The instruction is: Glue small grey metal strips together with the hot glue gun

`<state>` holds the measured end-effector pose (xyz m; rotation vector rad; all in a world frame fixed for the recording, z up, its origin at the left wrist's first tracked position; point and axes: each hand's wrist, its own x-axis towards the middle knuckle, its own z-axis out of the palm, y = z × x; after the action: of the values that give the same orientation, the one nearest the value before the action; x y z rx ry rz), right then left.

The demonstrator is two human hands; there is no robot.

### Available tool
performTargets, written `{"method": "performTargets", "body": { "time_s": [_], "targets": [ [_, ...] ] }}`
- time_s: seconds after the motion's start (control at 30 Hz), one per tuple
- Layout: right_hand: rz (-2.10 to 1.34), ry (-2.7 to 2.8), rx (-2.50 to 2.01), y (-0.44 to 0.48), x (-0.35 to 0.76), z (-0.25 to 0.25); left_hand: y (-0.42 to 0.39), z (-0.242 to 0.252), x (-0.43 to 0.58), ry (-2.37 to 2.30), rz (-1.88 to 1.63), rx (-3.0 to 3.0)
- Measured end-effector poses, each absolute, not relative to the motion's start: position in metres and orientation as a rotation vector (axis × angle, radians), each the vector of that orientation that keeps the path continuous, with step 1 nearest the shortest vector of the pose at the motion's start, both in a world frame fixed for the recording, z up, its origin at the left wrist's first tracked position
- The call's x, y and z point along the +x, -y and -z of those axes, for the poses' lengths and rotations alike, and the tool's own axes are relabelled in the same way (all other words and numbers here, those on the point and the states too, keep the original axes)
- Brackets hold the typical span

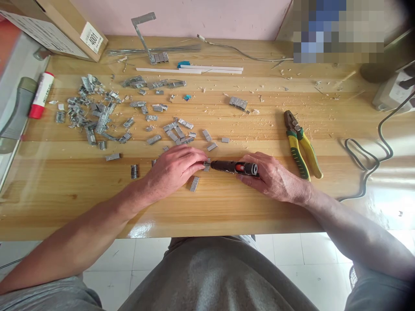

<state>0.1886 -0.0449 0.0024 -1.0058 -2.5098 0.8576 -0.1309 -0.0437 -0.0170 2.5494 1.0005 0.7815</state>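
My left hand [177,168] is closed, thumb and fingertips pinching a small grey block [206,165] against the table. My right hand [272,175] wraps round a black glue gun [227,166], with a red and white part showing in the slot of its barrel. The narrow tip of the glue gun points left and meets the grey block, or comes very close to it. Just below my fingertips lies another grey block [194,184]. Several more blocks [177,131] are scattered beyond my left hand, some joined in a frame shape.
Yellow-green pliers [300,144] lie right of my right hand. A pile of grey scraps [94,108] spreads at left, near a red-capped marker [42,95]. White sticks [210,69] and a cardboard box [55,30] sit farther back. A cable [366,168] loops at right.
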Motion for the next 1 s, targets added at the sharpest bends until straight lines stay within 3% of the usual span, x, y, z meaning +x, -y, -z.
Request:
{"method": "performTargets", "body": {
  "time_s": [0.6, 1.0],
  "targets": [
    [-0.764, 2.503, -0.955, 0.0475, 0.1904, -0.0031, 0.0441, 0.0188, -0.1321, -1.013, -0.775, 2.571],
    [-0.518, 2.557, -0.829, 0.0549, 0.1858, 0.0047, 0.0432, 0.018, -0.1313, -0.989, -0.783, 2.495]
  ]
}}
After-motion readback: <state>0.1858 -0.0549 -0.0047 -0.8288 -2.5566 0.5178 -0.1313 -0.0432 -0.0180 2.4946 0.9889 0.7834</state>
